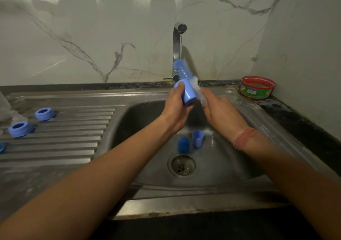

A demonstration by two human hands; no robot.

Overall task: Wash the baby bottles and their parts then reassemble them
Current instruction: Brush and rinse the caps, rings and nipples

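Note:
My left hand (175, 107) grips a light-blue bottle cap (189, 94) over the sink basin (140, 121), its open end turned down and to the right. My right hand (219, 110) holds a bottle brush at its white bristle end (200, 92). The brush's ribbed blue handle (181, 70) points up behind the cap, under the tap. Two more blue caps lie on the basin floor, one rounded (183, 144) and one upright with its opening up (198, 139). Two blue screw collars (44, 113) (20, 129) stand on the drainboard.
A thin stream runs from the steel tap (178, 42) at the back wall. The drain (183, 165) sits near the caps. Another blue part (1, 147) shows at the left edge. A red round tub (257, 87) stands on the counter at the back right.

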